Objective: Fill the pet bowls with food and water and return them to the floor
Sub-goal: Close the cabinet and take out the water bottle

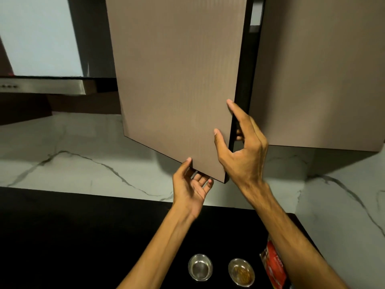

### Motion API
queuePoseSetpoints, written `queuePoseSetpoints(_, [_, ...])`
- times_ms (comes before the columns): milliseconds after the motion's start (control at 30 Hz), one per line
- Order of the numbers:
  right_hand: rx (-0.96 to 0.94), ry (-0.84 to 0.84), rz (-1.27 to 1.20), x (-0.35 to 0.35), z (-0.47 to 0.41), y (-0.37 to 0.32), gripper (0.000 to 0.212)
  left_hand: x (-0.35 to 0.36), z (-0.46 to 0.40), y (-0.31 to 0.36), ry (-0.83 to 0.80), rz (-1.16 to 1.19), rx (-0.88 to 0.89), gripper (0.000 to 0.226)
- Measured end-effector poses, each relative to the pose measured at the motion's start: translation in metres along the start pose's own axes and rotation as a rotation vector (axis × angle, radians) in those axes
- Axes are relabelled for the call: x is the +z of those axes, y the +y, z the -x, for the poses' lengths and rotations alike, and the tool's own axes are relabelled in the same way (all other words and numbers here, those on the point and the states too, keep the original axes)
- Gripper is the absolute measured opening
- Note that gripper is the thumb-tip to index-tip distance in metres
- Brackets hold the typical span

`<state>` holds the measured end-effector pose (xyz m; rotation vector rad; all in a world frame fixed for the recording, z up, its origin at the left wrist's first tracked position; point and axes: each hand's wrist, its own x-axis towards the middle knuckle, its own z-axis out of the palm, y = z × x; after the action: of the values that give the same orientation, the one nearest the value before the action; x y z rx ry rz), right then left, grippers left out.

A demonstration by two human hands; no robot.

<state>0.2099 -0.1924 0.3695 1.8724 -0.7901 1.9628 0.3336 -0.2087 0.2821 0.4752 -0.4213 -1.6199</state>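
Hood [43,86]: steel, far left of both hands, under a pale panel.
Wall [62,155]: white marble with grey veins, behind the hands.
Counter [73,236]: black, below the hands.
Door [179,80]: brown cupboard door, swung partly open, its lower corner between the two hands.
Left hand [192,189]: palm up beneath the door's bottom edge, thumb on the front face, fingers loosely spread and touching the underside; no firm hold.
Left bowl [200,267]: steel, directly below the left hand, on the counter; contents unclear.
Right hand [241,149]: holds the door's free edge, thumb and forefinger on the front, other fingers curled behind.
Right bowl [241,272]: steel, holds brown kibble, below the right hand.
Bag [274,268]: red food pouch, just right of that bowl, partly hidden by the right forearm.
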Motion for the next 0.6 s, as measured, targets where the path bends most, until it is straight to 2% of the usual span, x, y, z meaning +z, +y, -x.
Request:
queuePoseSetpoints(467, [-0.095,-0.079,-0.125,0.029,0.011,-0.114,0.046,-0.045,0.079,0.066,0.001,0.051,0.125,0.049])
queuePoseSetpoints(600, [-0.136,-0.097,-0.192,0.047,0.013,-0.143,0.050,-0.061,0.097,0.088,-0.016,0.033,0.154,0.036])
